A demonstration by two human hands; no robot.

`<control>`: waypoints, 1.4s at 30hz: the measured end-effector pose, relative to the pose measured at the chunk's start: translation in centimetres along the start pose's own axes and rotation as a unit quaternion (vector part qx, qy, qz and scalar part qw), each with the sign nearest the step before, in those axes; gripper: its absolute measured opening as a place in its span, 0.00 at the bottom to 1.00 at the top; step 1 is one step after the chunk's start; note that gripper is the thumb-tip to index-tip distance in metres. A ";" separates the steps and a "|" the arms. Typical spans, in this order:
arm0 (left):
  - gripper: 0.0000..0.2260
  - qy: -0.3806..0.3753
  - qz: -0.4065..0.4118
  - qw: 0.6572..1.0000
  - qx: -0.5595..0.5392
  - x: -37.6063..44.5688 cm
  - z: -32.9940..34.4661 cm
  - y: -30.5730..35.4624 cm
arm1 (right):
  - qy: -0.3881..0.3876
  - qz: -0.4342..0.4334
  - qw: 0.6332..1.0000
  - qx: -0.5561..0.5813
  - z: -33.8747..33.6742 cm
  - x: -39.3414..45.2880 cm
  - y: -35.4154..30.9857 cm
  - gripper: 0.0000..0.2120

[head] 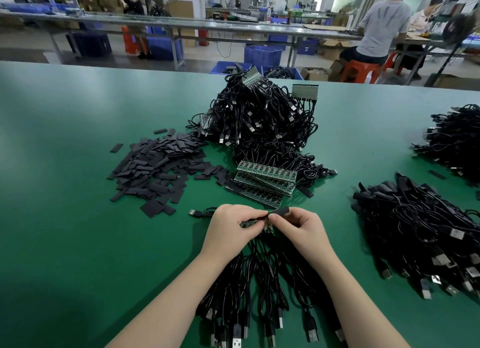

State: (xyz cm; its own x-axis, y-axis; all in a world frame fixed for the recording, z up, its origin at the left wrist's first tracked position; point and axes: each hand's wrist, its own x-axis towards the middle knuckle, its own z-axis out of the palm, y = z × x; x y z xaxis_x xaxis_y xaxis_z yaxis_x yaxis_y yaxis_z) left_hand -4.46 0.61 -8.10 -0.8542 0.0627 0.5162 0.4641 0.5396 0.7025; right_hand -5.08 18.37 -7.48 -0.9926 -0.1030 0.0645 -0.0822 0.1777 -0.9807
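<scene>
The black sleeve (280, 211) is pinched by the right hand (302, 229) and the small board (246, 223) gripped by the left hand (230, 226), just above the surface (78, 217); the board is best held steady while the sleeve is slid on squarely

Sleeve pile (158, 165) left of cable heap (259, 119).

The table (78, 217) is plain green. On it, black cables (259, 124) are heaped beside dark grey flat strips (155, 165) and green circuit boards (262, 177).
</scene>
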 end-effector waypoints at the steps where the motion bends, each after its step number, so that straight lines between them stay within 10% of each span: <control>1: 0.09 -0.002 -0.006 1.000 0.001 0.0 0.0 -0.1 | -0.005 -0.005 1.000 0.003 0.0 0.0 -0.1 0.02; 42: 0.11 -0.019 -0.119 0.993 -0.012 0.0 -0.2 0.1 | 0.070 -0.044 0.996 -0.037 0.4 -0.3 0.4 0.14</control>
State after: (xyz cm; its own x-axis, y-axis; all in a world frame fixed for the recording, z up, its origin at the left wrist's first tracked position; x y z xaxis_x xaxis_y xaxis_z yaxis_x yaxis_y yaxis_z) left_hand -4.35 0.49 -7.96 -0.9482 -0.0325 0.3160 0.2532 0.5235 0.8135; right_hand -4.74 18.10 -7.98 -0.9836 0.0151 0.1796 -0.1704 0.2469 -0.9539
